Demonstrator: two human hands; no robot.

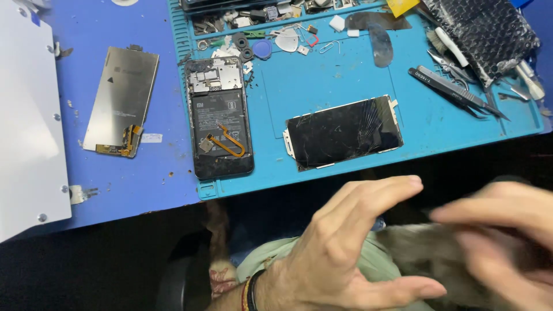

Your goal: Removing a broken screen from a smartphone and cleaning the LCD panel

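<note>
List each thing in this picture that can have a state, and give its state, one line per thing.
Opened phone: back off, battery and orange flex cable exposed.
Cracked screen: detached, lying flat on the blue mat.
Replacement display panel: lying loose, metal back up.
Tweezers: lying unused.
Left hand: open, fingers spread.
Right hand: blurred, on a grey cloth.

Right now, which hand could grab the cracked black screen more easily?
Probably the left hand: it is open and lies just below the cracked screen, while the blurred right hand is off to the side on a grey cloth.
</note>
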